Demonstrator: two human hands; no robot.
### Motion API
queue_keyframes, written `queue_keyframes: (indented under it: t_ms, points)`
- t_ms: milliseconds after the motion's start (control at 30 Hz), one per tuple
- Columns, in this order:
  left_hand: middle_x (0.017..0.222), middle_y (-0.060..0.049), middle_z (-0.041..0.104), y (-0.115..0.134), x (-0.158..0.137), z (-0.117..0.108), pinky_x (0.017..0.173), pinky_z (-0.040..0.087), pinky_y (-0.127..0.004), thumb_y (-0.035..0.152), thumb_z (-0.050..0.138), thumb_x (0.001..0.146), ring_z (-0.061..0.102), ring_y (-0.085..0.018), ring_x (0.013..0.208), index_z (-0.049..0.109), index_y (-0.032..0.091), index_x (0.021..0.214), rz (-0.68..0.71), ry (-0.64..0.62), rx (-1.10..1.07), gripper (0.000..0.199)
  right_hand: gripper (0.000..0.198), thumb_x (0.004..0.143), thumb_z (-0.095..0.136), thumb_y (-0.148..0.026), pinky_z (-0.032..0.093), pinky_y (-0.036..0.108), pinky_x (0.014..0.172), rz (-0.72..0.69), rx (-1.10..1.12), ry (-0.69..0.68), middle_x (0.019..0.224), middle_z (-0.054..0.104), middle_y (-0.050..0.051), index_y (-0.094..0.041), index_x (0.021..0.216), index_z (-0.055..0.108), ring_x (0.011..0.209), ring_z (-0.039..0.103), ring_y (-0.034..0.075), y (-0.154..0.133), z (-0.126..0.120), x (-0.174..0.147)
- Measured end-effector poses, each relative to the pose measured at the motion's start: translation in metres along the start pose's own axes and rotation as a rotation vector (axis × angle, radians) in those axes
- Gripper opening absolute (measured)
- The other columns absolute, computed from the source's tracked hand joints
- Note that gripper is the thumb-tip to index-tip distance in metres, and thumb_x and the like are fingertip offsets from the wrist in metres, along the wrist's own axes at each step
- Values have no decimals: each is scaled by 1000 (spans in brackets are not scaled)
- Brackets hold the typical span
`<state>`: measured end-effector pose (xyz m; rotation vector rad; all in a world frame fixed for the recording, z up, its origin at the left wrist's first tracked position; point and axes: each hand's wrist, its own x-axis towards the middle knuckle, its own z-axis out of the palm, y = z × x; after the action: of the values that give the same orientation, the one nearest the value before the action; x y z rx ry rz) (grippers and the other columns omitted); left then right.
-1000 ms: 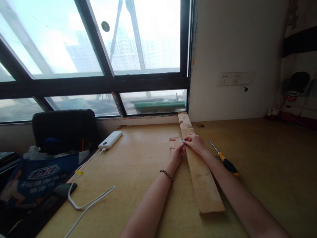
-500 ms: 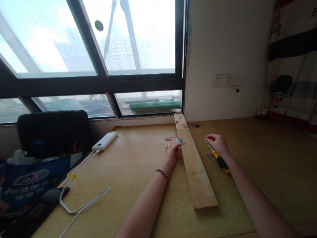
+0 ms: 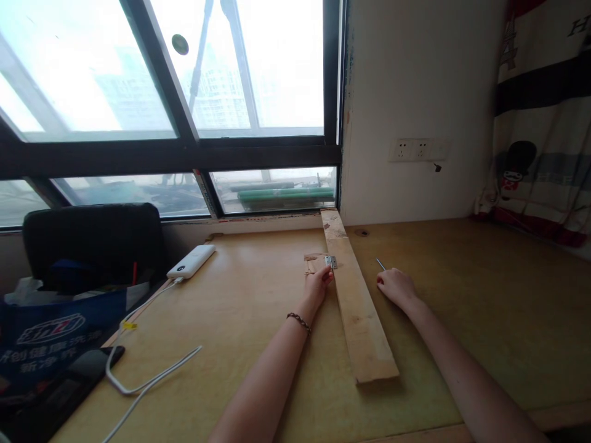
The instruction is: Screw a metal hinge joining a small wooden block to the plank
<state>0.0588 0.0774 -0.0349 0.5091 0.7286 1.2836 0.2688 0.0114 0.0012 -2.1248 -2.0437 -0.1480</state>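
A long wooden board [image 3: 364,314] lies on the tabletop, running toward the window. A small metal hinge [image 3: 331,262] spans the board's left edge and a short wood piece [image 3: 314,263] beside it. My left hand [image 3: 317,286] is closed at the hinge, fingertips pinching its near end. Right of the board, my right hand [image 3: 398,287] rests low over the table with its fingers curled. What it grips, if anything, is hidden. Past its fingertips the shaft of a screwdriver [image 3: 380,264] pokes out; the handle and the screws are covered by hand and arm.
A white power bank [image 3: 191,261] with a white cable [image 3: 152,384] lies on the left of the tabletop [image 3: 258,320]. Beyond the left edge stand a black chair [image 3: 92,234] and a blue bag [image 3: 50,338]. Window and wall close off the back; a curtain [image 3: 545,141] hangs right.
My right hand has come down and nearer to me, from the screwdriver's tip onto the spot where the screws lay. My left hand stays at the hinge. The view has shifted slightly.
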Motion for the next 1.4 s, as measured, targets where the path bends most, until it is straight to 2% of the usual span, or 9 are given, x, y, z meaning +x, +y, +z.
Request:
queue_keyframes:
  t_ms: [167,333,433,567,733,867,1033,1267,1400]
  points:
    - [61,-4,61,0,-1,0,53,47,-17,10,70,56,54,-6,50,61,7,67,-14,4,-6,14,19,72,50,-20,37,26,56,1,-20,2,71,65,10,-21,72,68,73,58,20,-2,4,0]
    - [63,-4,62,0,0,-1,53,47,-17,10,69,57,54,-6,50,61,7,68,-3,5,-5,14,10,66,55,-19,36,25,54,46,20,26,70,65,8,-20,66,65,70,58,19,-2,7,0]
    - [62,-4,62,-1,1,-1,52,46,-17,10,68,56,54,-6,49,60,8,68,-3,2,-5,14,11,67,54,-23,39,24,56,82,236,124,69,65,5,-20,68,64,66,59,16,-6,2,5]
    - [63,-4,62,-1,2,-3,52,46,-17,11,69,56,54,-6,50,60,8,69,-9,-10,-2,16,19,67,52,-26,45,23,62,-4,705,286,73,67,3,-18,79,65,66,60,14,-27,-14,27]
    - [62,-4,61,-2,2,-3,53,46,-18,12,68,57,54,-7,50,60,8,68,1,-25,2,14,19,65,55,-26,48,27,64,-92,956,268,73,68,4,-16,77,67,68,63,17,-74,-19,67]
    - [60,-3,61,-1,1,-2,53,46,-19,11,68,57,53,-7,49,61,8,68,-1,-10,-5,14,18,66,55,-24,48,28,67,-65,953,324,74,69,4,-17,77,67,69,63,17,-99,0,84]
    - [62,-2,61,0,0,0,52,45,-18,11,67,57,52,-6,48,62,9,73,-2,-8,-20,17,18,67,54,-23,48,26,68,-93,881,335,76,68,4,-17,78,67,69,61,15,-105,20,85]
    - [61,-2,60,-2,3,-2,49,43,-17,11,67,57,52,-6,48,62,9,73,10,-30,-14,16,18,71,50,-18,45,25,69,-197,766,397,79,65,5,-16,79,66,71,58,14,-107,16,81]
    - [62,-2,60,-2,2,-2,51,43,-17,11,67,57,52,-6,49,62,9,72,10,-31,-15,17,18,71,50,-16,44,25,68,-239,736,383,80,64,5,-16,79,66,71,57,13,-107,14,79]
